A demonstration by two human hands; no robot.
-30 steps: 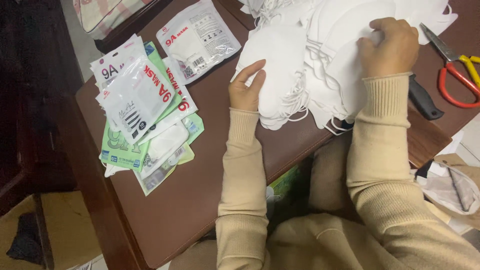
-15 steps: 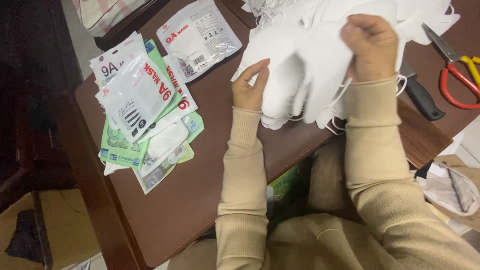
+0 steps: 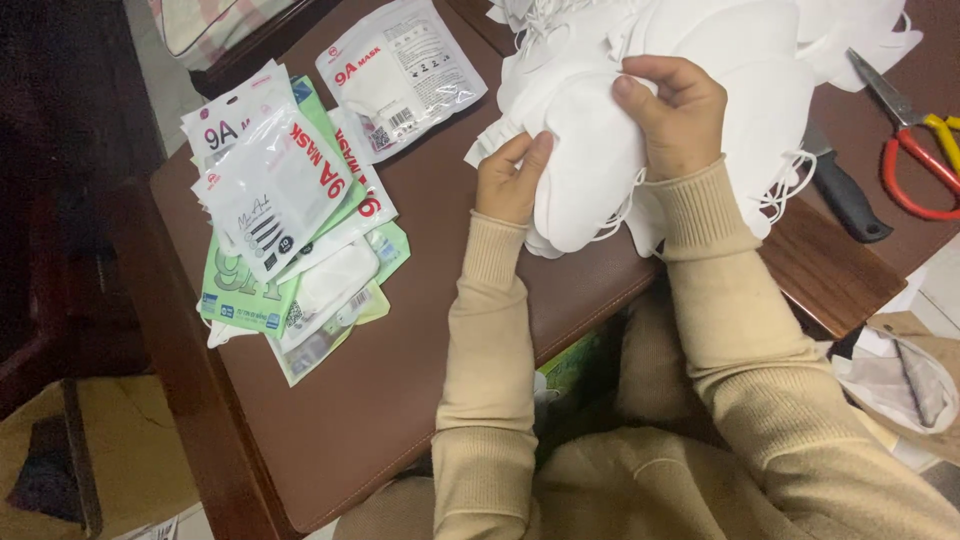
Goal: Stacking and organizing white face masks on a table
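both hands are gripping one white mask (image 3: 590, 170), the left hand (image 3: 510, 180) pinching its edge and the right hand (image 3: 675, 115) clasping its top, while a large heap of loose masks (image 3: 740, 40) is waiting beside several filled packets (image 3: 285, 200).

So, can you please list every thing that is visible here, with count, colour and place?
face masks: a pile, too many to count, white, table top right, under both hands
mask packets: several overlapping, white and green, table left
single packet: one, white, top centre
scissors: one, red and yellow handles, right
black handle: one, beside scissors
table: one, brown
left hand: touching masks
right hand: gripping masks
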